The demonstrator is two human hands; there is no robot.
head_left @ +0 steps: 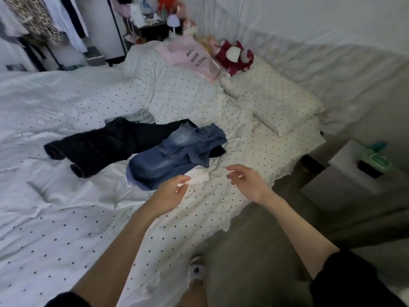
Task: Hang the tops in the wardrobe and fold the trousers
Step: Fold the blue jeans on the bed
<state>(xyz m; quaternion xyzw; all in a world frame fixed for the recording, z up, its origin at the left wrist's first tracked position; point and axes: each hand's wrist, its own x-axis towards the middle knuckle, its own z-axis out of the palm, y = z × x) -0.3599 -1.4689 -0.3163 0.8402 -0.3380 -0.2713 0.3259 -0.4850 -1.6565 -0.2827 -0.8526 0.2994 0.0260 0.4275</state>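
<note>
Both hands, left hand and right hand, hover relaxed and empty just beside the crumpled faded-blue denim trousers. Black trousers lie beyond them, touching. Neither pair appears folded; folding remains outstanding.

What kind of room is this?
Most likely a bedroom. There is a bed with polka-dot sheets and a pillow, a red stuffed toy beside it, and clothes hanging on a rack in the corner.
</note>
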